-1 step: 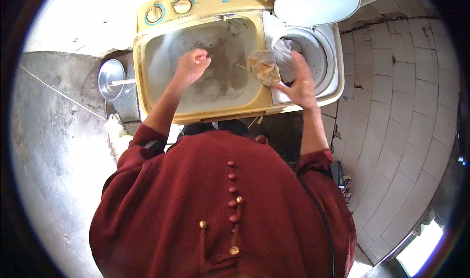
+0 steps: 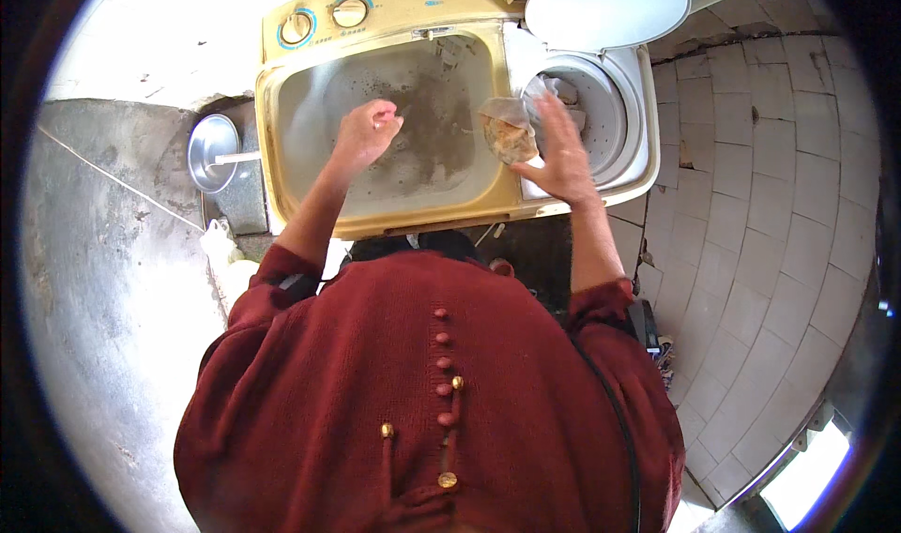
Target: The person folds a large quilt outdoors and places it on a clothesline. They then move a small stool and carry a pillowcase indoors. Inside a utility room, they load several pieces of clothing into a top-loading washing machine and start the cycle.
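Note:
My left hand [image 2: 368, 132] hovers over the wash tub [image 2: 310, 148] of a yellowed twin-tub washing machine, its fingers curled in and nothing showing in them. The wash tub holds murky grey-brown water. My right hand [image 2: 563, 158] is open with fingers stretched out, at the near left edge of the round spin tub [image 2: 615, 125]. Its thumb points toward a stained, brownish lint bag [image 2: 510, 131] on the divider between the tubs; whether they touch I cannot tell. Pale cloth [image 2: 561, 88] lies inside the spin tub, partly hidden by my right hand.
The white spin-tub lid [image 2: 605, 7] stands raised at the back. Two round knobs [image 2: 350, 11] sit on the rear panel. A metal basin [image 2: 214, 153] with a white handle-like piece is left of the machine. A tiled surface [image 2: 751, 176] extends on the right.
My right hand has shifted slightly left and toward me. The pale cloth in the spin tub shows less beside it. My left hand has barely moved.

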Motion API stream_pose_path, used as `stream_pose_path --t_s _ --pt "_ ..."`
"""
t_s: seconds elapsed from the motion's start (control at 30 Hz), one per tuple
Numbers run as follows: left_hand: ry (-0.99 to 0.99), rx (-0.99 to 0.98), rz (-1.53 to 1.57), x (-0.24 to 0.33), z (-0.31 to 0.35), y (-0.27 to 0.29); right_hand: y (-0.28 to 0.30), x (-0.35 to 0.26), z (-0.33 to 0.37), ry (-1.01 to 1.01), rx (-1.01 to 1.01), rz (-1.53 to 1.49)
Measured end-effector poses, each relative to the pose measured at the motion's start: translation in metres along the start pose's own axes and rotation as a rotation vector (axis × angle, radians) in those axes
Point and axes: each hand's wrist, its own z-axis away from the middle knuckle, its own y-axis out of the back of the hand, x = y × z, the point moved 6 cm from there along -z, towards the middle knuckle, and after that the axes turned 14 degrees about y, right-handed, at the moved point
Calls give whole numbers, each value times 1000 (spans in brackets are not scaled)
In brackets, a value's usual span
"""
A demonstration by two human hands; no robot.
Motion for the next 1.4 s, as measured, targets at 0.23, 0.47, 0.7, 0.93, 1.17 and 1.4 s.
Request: stream_pose_path --t_s 0.23,0.47,0.7,0.93,1.17,1.4 --pt "-31 41 146 -54 11 16 -29 36 -26 -172 145 -125" --pt "-20 99 45 -66 17 47 24 92 42 -223 38 195" --pt "20 81 47 -51 -3 53 96 117 52 -458 420 238" --pt "-22 103 -40 -30 -2 64 218 51 -54 -109 831 603" --pt "45 49 -36 -68 5 75 284 -21 -201 314 900 934" --pt "-32 39 -49 -78 0 90 262 -40 -202 190 722 749"
